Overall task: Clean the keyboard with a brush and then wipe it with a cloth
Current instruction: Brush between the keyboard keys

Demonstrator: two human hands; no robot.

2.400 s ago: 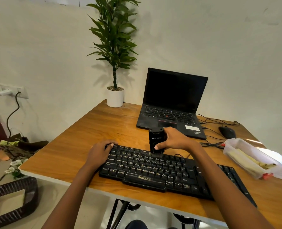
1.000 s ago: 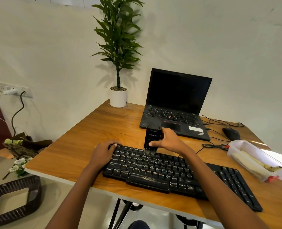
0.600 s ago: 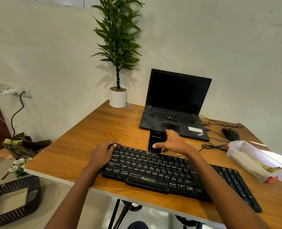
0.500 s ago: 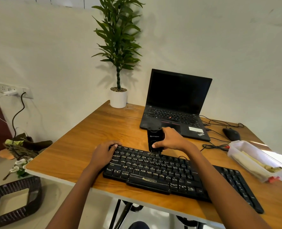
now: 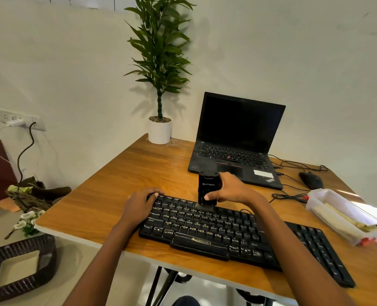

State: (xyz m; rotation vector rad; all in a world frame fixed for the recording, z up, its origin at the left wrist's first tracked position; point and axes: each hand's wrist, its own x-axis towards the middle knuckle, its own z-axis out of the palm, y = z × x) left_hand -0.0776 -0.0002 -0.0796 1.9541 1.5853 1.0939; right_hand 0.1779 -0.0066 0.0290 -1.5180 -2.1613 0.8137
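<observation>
A black keyboard [image 5: 227, 230] lies along the near edge of the wooden table [image 5: 121, 186]. My right hand [image 5: 231, 191] grips a black block-shaped brush [image 5: 207, 186], held upright with its bristles down on the keyboard's top rows. My left hand [image 5: 141, 204] rests on the keyboard's far-left corner, fingers curled over its top edge. I see no cloth lying loose on the table.
An open black laptop [image 5: 238, 138] stands behind the keyboard. A potted plant [image 5: 160, 129] is at the back left corner. A mouse [image 5: 311, 181] with cables and a clear plastic box [image 5: 346, 215] sit on the right. A dark woven basket [image 5: 17, 268] is on the floor at left.
The brush has made small back-and-forth strokes over the keyboard's top rows, tilting slightly each time. My left hand has stayed on the keyboard's left corner.
</observation>
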